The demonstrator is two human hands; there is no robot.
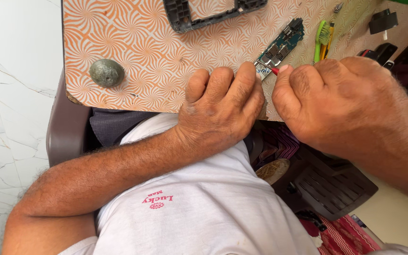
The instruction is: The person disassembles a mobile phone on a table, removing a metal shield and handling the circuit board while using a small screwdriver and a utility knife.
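Note:
A small blue-green circuit board [279, 46] lies on the orange swirl-patterned tabletop [142, 52]. My left hand [220, 106] rests at the table's near edge, its fingers curled and pressing on the board's near end. My right hand [336, 97] is closed around a thin tool with a red tip [275, 71], which touches the board's near end right beside my left fingertips. Most of the tool is hidden inside the fist.
A dark plastic phone frame [180, 16] lies at the far edge. A round grey-green knob [106, 72] sits on the left. A green brush [320, 38] and black parts [382, 21] lie at the right. A dark chair [64, 132] and white tiled floor are below.

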